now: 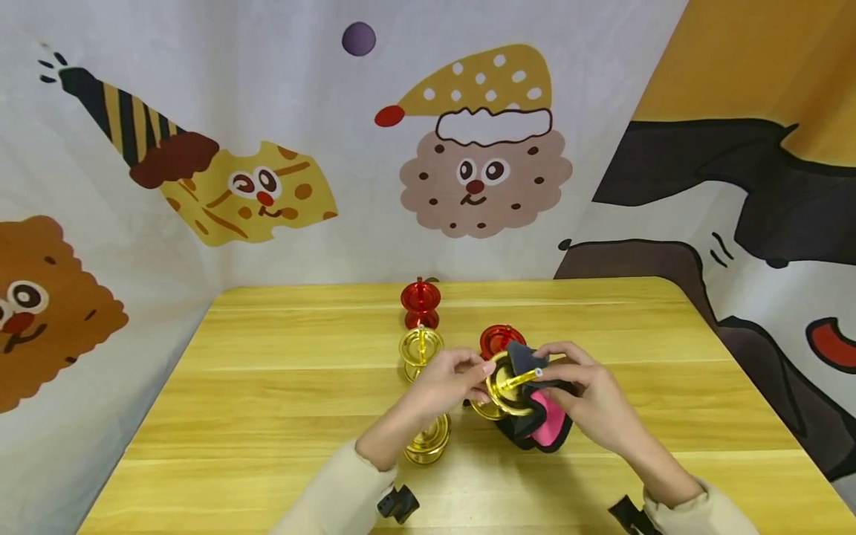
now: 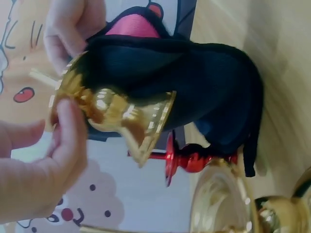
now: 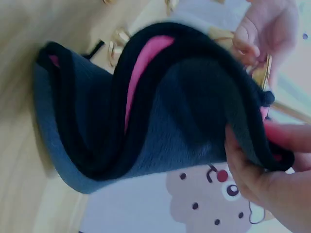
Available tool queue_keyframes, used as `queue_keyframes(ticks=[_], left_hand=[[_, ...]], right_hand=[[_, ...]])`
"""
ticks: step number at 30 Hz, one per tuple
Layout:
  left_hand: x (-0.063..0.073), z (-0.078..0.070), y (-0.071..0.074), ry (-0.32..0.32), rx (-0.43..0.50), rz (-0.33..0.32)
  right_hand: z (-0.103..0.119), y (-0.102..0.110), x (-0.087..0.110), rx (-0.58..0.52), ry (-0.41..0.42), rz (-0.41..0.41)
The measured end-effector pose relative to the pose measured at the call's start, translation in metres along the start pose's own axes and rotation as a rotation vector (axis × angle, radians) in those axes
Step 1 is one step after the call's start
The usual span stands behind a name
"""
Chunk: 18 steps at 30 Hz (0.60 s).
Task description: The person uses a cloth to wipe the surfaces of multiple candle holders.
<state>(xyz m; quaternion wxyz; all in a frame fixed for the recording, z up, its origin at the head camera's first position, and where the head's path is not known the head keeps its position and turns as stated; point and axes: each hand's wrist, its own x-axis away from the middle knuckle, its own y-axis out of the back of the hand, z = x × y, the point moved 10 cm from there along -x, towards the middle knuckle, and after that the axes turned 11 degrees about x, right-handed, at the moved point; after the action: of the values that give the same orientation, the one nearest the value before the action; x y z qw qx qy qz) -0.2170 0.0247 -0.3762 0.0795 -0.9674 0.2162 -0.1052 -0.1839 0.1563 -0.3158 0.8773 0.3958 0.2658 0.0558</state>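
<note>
A shiny gold candle holder, with a dish and a central stem, is tilted above the table between the two hands. My left hand pinches the rim of its dish with thumb and fingers. My right hand grips a dark grey cloth with black edging and a pink side. In the head view the cloth lies against the holder's right side, its lower part hanging in folds. The left wrist view shows the holder's flared base in front of the cloth.
Beyond the hands stand two red candle holders, one partly behind the cloth. A gold holder and another gold one stand on the left, partly covered by the left hand and forearm. A printed fabric backdrop rises behind the wooden table.
</note>
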Motion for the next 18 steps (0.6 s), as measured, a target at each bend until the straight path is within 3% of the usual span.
queue_keyframes(ticks=[4, 7, 11, 14, 18], left_hand=[[-0.002, 0.003, 0.0, 0.016, 0.038, -0.013], [0.0, 0.005, 0.003, 0.008, 0.06, -0.062], [0.003, 0.01, 0.004, 0.005, 0.11, -0.108], [0.002, 0.014, 0.002, 0.016, 0.131, -0.089], [0.001, 0.015, -0.004, 0.045, 0.095, -0.007]], right_hand=[[0.005, 0.002, -0.001, 0.039, 0.034, 0.017], [0.011, 0.002, 0.001, 0.101, 0.054, -0.011], [0.014, 0.0, 0.006, 0.162, 0.017, -0.048], [0.014, -0.002, 0.009, 0.16, -0.012, -0.053], [0.016, -0.001, 0.008, 0.15, 0.047, -0.039]])
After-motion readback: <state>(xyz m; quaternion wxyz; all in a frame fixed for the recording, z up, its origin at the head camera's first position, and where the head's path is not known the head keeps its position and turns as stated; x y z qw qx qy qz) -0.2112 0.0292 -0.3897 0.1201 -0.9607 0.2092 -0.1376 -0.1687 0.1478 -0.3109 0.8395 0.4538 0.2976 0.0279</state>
